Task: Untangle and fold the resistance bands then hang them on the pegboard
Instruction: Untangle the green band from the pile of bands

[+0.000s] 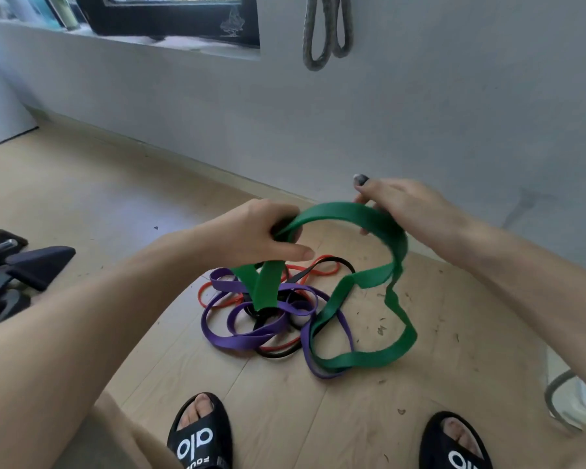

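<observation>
A wide green resistance band [366,357] arcs between both my hands above the floor. My left hand [264,235] grips it at the left end of the arc, and two green strands drop from that hand into the pile. My right hand [396,201] pinches the band at the top right, from where it hangs down in a twisted loop to the floor. Beneath lies a tangle of a purple band [237,341], a thin red band [318,269] and a thin black band [339,262]. A grey band [318,45] hangs on the wall above.
The floor is light wood [454,384], with small bits of debris at the right. My feet in black slides [200,434] stand just in front of the pile. Dark exercise equipment [24,265] lies at the left. A grey wall [420,113] stands close behind, with a window ledge [122,38] at the upper left.
</observation>
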### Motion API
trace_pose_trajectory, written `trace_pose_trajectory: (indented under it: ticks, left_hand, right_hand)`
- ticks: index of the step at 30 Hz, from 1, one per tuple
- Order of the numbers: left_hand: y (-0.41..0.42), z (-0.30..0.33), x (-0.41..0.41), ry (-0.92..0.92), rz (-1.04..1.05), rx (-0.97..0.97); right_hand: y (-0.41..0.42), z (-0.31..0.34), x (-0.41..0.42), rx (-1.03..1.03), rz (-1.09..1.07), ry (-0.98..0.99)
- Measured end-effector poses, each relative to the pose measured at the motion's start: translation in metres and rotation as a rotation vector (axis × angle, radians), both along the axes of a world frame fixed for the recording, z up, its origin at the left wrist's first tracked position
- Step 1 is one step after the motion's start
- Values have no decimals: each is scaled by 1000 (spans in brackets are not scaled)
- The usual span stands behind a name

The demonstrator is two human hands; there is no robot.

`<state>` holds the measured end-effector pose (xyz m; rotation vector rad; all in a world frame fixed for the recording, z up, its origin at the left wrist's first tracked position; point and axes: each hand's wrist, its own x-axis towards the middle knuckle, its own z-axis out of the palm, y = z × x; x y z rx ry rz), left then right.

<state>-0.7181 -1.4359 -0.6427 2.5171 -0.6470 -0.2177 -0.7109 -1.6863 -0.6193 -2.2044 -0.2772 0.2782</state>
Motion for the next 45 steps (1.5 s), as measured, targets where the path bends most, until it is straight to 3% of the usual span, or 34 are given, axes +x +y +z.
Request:
trace_pose_trajectory:
  ticks: [5, 16, 22, 27, 30, 35, 40, 45]
  left_hand:
    - [-16, 7, -6, -64, -29, -60]
    - [6, 2, -5, 306, 26, -35]
    - [-1, -2, -8, 166, 24, 22]
    - [-9, -6, -9, 109, 26, 30]
    - [-12, -9, -9, 109, -3, 33]
    - [-3, -11, -4, 334, -2, -104]
    - [16, -17, -3, 432, 65, 44]
    - [23, -25, -2, 479, 103, 105]
  right_hand:
    - [33, -11, -19, 56, 161, 6]
    - [14, 8, -4, 82, -20, -26]
    - [14, 3, -9, -75, 136, 40]
    - [24, 1, -17, 1, 248, 73]
    - [24, -1, -14, -60, 254, 69]
    - [22, 1, -9, 167, 173, 178]
    - [14, 5, -1, 388, 48, 223]
    - [9, 2, 2, 396, -6, 234]
